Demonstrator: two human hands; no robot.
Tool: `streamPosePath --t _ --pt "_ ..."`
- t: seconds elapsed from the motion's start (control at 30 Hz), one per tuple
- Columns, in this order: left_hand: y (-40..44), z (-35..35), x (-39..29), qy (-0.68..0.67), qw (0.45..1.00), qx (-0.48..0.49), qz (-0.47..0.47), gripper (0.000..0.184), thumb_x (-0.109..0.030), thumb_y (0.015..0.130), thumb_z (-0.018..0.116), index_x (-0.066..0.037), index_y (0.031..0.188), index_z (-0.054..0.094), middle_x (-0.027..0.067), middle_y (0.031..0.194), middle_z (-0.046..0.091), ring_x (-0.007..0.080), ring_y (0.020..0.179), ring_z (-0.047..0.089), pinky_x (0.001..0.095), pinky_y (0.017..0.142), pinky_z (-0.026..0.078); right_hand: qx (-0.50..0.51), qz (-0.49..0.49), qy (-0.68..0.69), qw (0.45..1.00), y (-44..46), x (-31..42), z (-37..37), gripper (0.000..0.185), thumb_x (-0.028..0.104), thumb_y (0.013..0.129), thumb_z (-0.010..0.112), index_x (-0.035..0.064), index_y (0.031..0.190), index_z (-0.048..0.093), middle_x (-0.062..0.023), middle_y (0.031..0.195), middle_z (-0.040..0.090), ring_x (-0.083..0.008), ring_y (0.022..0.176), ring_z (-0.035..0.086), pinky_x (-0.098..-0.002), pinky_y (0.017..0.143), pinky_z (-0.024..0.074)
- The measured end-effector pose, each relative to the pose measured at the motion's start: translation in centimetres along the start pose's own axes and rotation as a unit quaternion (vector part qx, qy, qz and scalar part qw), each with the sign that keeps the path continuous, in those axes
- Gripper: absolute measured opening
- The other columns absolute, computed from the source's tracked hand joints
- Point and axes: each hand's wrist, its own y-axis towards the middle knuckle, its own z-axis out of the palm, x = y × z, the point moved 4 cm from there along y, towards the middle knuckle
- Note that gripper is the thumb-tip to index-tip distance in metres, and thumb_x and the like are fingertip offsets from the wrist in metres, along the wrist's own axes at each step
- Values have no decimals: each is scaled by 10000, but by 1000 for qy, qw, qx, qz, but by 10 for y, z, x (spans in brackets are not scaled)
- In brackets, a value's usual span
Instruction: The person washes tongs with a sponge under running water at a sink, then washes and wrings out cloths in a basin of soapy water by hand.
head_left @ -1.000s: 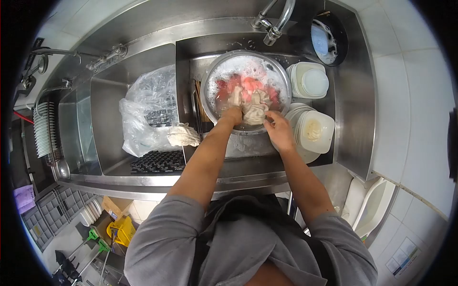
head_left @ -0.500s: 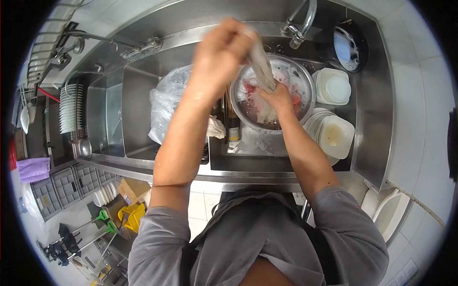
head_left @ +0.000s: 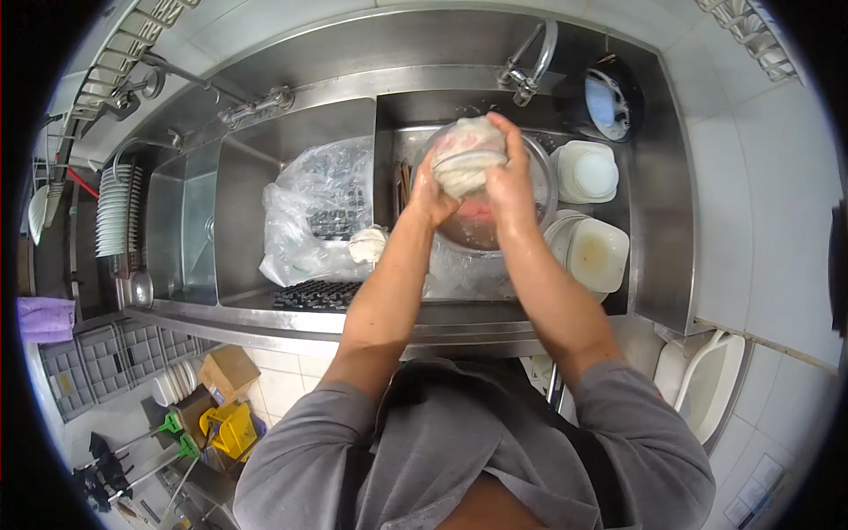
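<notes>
A wet, pale cloth point(head_left: 470, 163) is bunched up between my two hands, over a round metal basin point(head_left: 549, 190) in the sink. My left hand point(head_left: 430, 194) is closed on the cloth's left side. On its right side, my right hand point(head_left: 512, 177) grips it with the fingers over the top edge. Reddish cloth point(head_left: 478, 210) lies in the basin's water below. A second pale cloth point(head_left: 367, 245) rests on the sink divider, left of my left forearm.
Stacked dishes point(head_left: 587, 172) and bowls point(head_left: 599, 255) stand right of the basin. Behind them is a black pan point(head_left: 604, 102) with suds. A faucet point(head_left: 525, 84) rises at the back. The left basin holds a clear plastic bag point(head_left: 309, 216) and a black mat point(head_left: 315, 295).
My left hand has come down from high on the left to the basin. The cloth, stretched between my hands before, is now gathered in both, lifted above the water.
</notes>
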Motion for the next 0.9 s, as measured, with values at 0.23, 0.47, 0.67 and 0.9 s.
streamPosePath --t 0.23,0.47,0.67,0.9 --pt "28 23 22 -63 992 76 -78 260 -231 860 589 -34 1028 615 150 996 659 293 893 644 425 836 523 -6 -206 -263 942 -70 -10 -49 683 1 693 579 -18 1352 403 -225 1272 511 -339 1238 460 -419 1050 354" --pt "-8 75 10 95 995 -21 1 241 -255 891 637 -18 938 637 97 840 656 193 744 635 327 705 534 11 -208 -224 952 -30 -13 -55 752 119 608 784 -22 1276 466 -230 1220 542 -364 1126 552 -393 954 439" --pt "-4 98 -34 347 914 207 -29 471 -174 751 751 -40 1158 556 137 1375 391 179 1157 477 309 933 441 136 -275 -285 908 5 32 -43 523 106 613 766 10 1088 570 -166 1080 591 -364 1003 586 -396 843 485" --pt "16 64 -15 636 746 175 -92 695 -97 667 768 -28 1274 437 127 1128 603 258 1036 610 355 886 499 304 -314 -469 767 49 -3 -36 258 162 749 626 140 998 562 -108 948 576 -339 998 574 -461 811 466"
